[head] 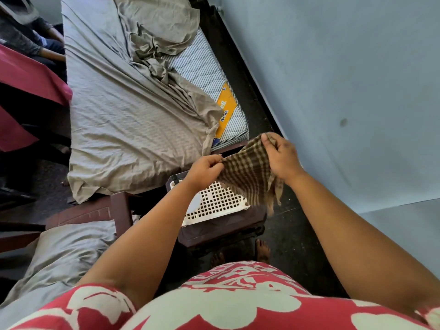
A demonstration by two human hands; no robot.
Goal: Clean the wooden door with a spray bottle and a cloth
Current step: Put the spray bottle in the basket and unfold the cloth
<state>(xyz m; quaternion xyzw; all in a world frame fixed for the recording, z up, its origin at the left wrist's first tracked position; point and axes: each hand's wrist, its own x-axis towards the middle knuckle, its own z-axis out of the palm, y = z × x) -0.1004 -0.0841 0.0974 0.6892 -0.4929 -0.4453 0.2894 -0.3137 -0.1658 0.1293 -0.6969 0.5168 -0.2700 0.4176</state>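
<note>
Pinching cloth (247, 172) edges, both hands

Two hands hold a brown checked cloth (250, 172) up above a white basket (214, 203). The left hand (204, 170) pinches one edge. The right hand (281, 156) pinches the top. A bed (123, 110) lies behind the basket.

Bed (234, 132) under rumpled grey sheet (123, 110)
</note>
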